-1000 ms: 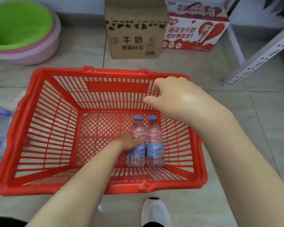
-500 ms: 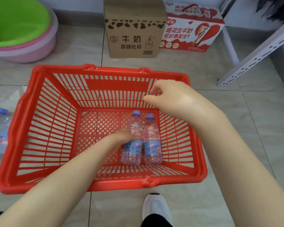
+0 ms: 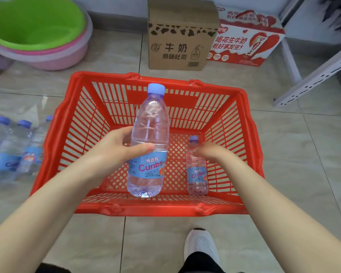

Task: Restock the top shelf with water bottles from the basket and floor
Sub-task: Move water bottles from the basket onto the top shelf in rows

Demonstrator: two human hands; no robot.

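A red plastic basket [image 3: 242, 123] stands on the tiled floor in front of me. My left hand [image 3: 114, 148] grips a clear water bottle [image 3: 149, 125] with a blue cap and blue label, held upright above the basket. A second, same-looking bottle [image 3: 197, 174] stands upright on the basket's bottom at the right. My right hand [image 3: 211, 152] reaches down into the basket and its fingers wrap the upper part of that bottle. A plastic-wrapped pack of water bottles [image 3: 12, 146] lies on the floor left of the basket.
Stacked green and pink basins [image 3: 39, 36] sit at the back left. A brown carton [image 3: 181, 36] and a red-and-white carton [image 3: 246, 42] stand behind the basket. A white metal shelf leg [image 3: 313, 79] slants at the right. My white shoe [image 3: 201, 247] is below the basket.
My left hand has lifted one bottle up out of the basket. My right hand has dropped from the basket's far rim down onto the remaining bottle.
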